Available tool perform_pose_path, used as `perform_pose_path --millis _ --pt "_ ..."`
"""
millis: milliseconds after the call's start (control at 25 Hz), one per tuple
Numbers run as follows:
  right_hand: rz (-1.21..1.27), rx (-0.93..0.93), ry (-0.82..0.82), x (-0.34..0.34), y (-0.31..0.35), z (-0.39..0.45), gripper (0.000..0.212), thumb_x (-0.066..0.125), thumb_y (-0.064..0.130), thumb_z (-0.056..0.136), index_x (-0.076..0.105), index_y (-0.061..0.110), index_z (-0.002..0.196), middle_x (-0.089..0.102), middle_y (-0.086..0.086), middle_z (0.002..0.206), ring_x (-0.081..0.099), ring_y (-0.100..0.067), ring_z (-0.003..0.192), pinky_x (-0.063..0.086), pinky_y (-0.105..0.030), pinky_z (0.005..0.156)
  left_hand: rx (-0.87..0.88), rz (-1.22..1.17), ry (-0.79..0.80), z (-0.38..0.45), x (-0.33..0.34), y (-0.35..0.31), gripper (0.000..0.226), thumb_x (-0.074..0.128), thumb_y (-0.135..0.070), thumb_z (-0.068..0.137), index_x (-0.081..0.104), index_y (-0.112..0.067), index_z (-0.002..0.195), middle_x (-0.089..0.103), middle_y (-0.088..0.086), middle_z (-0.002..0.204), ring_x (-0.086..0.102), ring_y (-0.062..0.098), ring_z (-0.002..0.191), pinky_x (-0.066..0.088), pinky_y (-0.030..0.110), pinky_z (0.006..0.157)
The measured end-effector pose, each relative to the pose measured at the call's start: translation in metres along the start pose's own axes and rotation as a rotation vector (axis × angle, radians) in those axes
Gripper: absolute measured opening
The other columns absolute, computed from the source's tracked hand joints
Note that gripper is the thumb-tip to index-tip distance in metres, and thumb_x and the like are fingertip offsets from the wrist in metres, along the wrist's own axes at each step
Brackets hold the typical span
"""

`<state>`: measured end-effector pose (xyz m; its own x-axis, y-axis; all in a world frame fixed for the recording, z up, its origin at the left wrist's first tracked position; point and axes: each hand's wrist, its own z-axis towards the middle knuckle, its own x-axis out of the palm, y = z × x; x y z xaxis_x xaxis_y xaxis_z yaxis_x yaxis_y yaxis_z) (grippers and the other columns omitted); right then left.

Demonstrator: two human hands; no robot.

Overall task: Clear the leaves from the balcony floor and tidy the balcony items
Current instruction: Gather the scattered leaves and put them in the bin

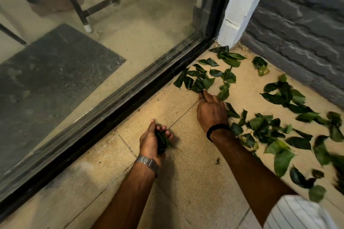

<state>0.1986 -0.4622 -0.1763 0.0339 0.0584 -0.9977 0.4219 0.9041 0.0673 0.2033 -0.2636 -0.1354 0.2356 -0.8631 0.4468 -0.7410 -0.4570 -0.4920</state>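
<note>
My left hand [155, 140] curls round a small bunch of leaves [162, 142] just above the sandy floor tiles [188, 178]. My right hand [211, 110] reaches ahead, fingers out, touching (perhaps pinching, it's hard to see) a leaf [200, 85]. More leaves [270, 128] lie scattered rightward toward the grey stone wall [301, 29]. The glass door [104, 29] runs along my left.

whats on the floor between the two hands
In the head view, only bare tiled floor with a grout line separates the left hand, gripping a bunch of leaves, from the right hand.
</note>
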Motion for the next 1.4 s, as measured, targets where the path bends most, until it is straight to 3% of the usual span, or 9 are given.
perform_pose_path --millis 160,280,440,560,760,960,1080,1280,1400 --pt "0.172 -0.035 0.019 -0.014 -0.014 0.006 0.043 0.047 0.005 0.095 0.058 0.008 0.136 0.051 -0.007 0.147 0.051 -0.027 0.127 0.040 -0.033 0.109 -0.026 -0.009 0.024 0.000 0.001 0.005 0.031 0.058 -0.032 0.098 0.053 -0.017 0.072 0.057 0.004 0.072 0.057 0.017 0.059 0.056 0.030 0.055" --pt "0.477 0.066 -0.148 -0.035 -0.020 -0.032 0.032 0.053 0.006 0.096 0.069 0.011 0.124 0.069 -0.007 0.123 0.062 -0.023 0.111 0.050 -0.034 0.099 -0.028 0.022 0.056 -0.004 0.005 0.012 0.031 0.058 -0.032 0.098 0.052 -0.017 0.072 0.057 0.004 0.073 0.059 0.018 0.060 0.056 0.030 0.055" --pt "0.763 0.150 -0.118 -0.051 0.007 -0.125 0.042 0.057 0.016 0.097 0.054 0.026 0.138 0.064 0.008 0.121 0.060 -0.004 0.106 0.052 -0.018 0.088 -0.063 0.108 0.049 -0.018 0.019 0.031 0.033 0.058 -0.035 0.097 0.068 -0.012 0.075 0.069 0.010 0.081 0.066 0.025 0.071 0.057 0.036 0.071" --pt "0.612 0.076 0.038 -0.040 0.038 -0.176 0.036 0.058 0.015 0.095 0.062 0.026 0.129 0.067 0.006 0.119 0.060 -0.009 0.110 0.036 -0.007 0.092 -0.147 0.075 0.053 -0.026 0.030 0.053 0.034 0.061 -0.041 0.094 0.067 -0.007 0.090 0.067 0.012 0.086 0.067 0.025 0.071 0.056 0.035 0.069" --pt "0.703 -0.023 0.163 -0.047 0.035 -0.202 0.046 0.038 0.021 0.092 0.063 0.020 0.130 0.065 0.004 0.126 0.052 -0.011 0.119 0.046 -0.027 0.103 -0.003 0.219 -0.142 -0.024 0.031 0.069 0.043 0.061 -0.044 0.094 0.047 -0.021 0.061 0.041 -0.002 0.054 0.036 0.011 0.039 0.032 0.020 0.041" --pt "0.472 0.135 -0.131 -0.055 -0.039 -0.190 0.038 0.049 0.019 0.095 0.064 0.022 0.130 0.061 0.004 0.133 0.053 -0.017 0.121 0.047 -0.041 0.103 0.000 0.276 -0.075 -0.030 0.049 0.076 0.041 0.059 -0.047 0.094 0.047 -0.024 0.062 0.040 -0.007 0.050 0.028 0.009 0.038 0.019 0.018 0.039" --pt "0.271 0.235 -0.059 -0.044 -0.088 -0.171 0.063 0.063 0.013 0.088 0.044 0.023 0.148 0.039 0.001 0.155 0.040 -0.023 0.135 0.038 -0.043 0.112 -0.017 0.308 -0.045 -0.034 0.053 0.085 0.038 0.059 -0.046 0.094 0.049 -0.022 0.066 0.043 -0.006 0.050 0.031 0.008 0.038 0.022 0.016 0.039" --pt "0.140 0.160 0.012 -0.023 -0.105 -0.161 0.038 0.051 0.018 0.093 0.067 0.019 0.127 0.065 -0.004 0.129 0.054 -0.026 0.115 0.046 -0.040 0.101 -0.092 0.315 0.079 -0.034 0.047 0.103 0.041 0.059 -0.060 0.089 0.053 -0.023 0.071 0.043 -0.007 0.056 0.033 0.009 0.044 0.026 0.020 0.040" --pt "0.278 0.250 -0.132 -0.037 -0.097 -0.160 0.031 0.054 0.017 0.093 0.072 0.023 0.118 0.071 0.001 0.114 0.053 -0.021 0.105 0.049 -0.039 0.091 -0.113 0.313 0.114 -0.031 0.046 0.101 0.040 0.059 -0.060 0.088 0.051 -0.024 0.070 0.038 -0.008 0.055 0.031 0.009 0.045 0.027 0.021 0.040"
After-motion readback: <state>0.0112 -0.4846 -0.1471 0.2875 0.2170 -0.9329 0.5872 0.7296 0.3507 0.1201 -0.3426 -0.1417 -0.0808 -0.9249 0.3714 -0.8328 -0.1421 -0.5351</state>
